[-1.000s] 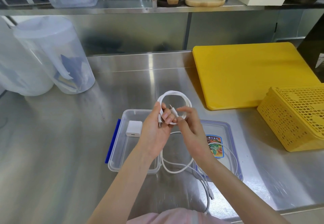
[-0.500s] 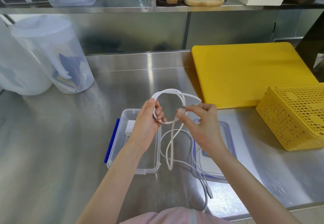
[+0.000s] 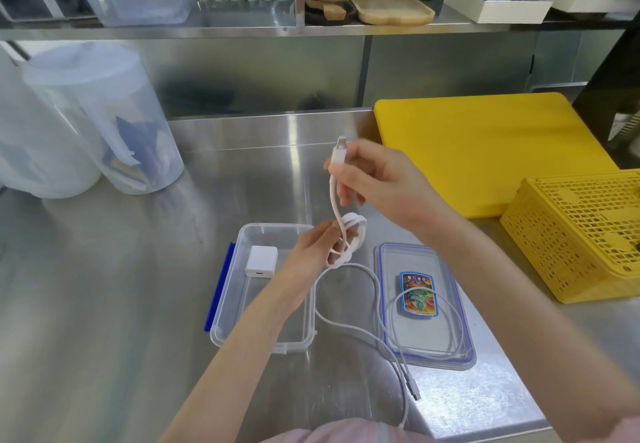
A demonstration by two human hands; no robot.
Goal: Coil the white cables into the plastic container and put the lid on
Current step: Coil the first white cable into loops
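My left hand (image 3: 313, 250) pinches a small tight coil of white cable (image 3: 351, 240) just above the right rim of the clear plastic container (image 3: 228, 314). My right hand (image 3: 377, 179) holds the same cable's plug end (image 3: 338, 153) raised upright, well above the coil. A white charger block (image 3: 261, 261) lies inside the container. The clear lid with a blue seal (image 3: 464, 304) lies flat to the container's right, with a colourful sticker on it. A second white cable (image 3: 381, 311) trails loose across the steel counter and the lid, its plug near the front edge.
A yellow cutting board (image 3: 485, 144) and a yellow perforated basket (image 3: 581, 231) sit to the right. Two translucent tubs (image 3: 104, 120) stand at the back left. A shelf (image 3: 311, 28) above holds wooden trays and boxes. The counter's front edge is close to my body.
The wide loop has been drawn down into a small tight coil at my left fingers. My right hand has lifted the plug end up and away from the coil.
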